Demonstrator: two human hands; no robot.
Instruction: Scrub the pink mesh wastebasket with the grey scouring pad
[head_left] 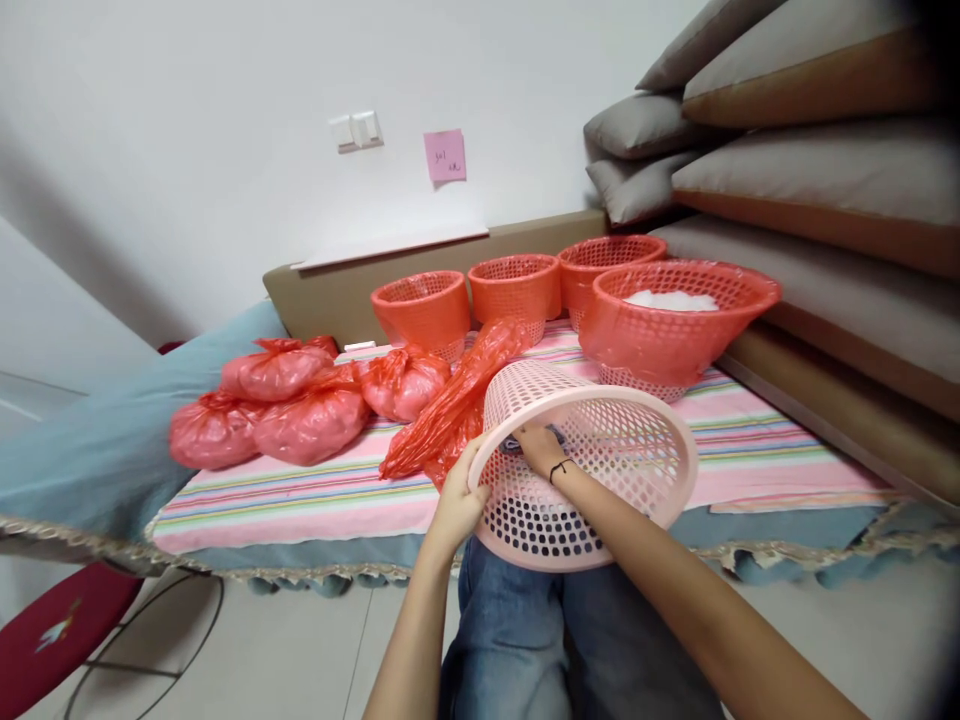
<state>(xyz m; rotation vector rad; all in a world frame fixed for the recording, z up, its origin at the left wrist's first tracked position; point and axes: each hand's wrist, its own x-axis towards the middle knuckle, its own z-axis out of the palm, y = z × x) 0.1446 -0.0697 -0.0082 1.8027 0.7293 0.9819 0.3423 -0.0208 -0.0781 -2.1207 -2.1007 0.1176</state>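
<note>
A pale pink plastic mesh basket [585, 400] is tipped on its side over my lap, its wide mouth toward me. My left hand [461, 500] grips the left side of its rim, thumb inside. Deep in the basket, my right hand [538, 448] is closed around a small dark item [513, 443] with pale marks; its kind is unclear and the fingers are partly hidden. Against the basket's far left side lies a crumpled red plastic bag [469, 390].
Several knotted red bags [311, 420] sit left on the striped cloth [300, 505]. Behind stand red-lined baskets [420, 300]; the right front one [675, 330] holds something white [671, 300]. Stacked grey-brown cushions [817, 180] rise at right. A red stool [67, 625] stands lower left.
</note>
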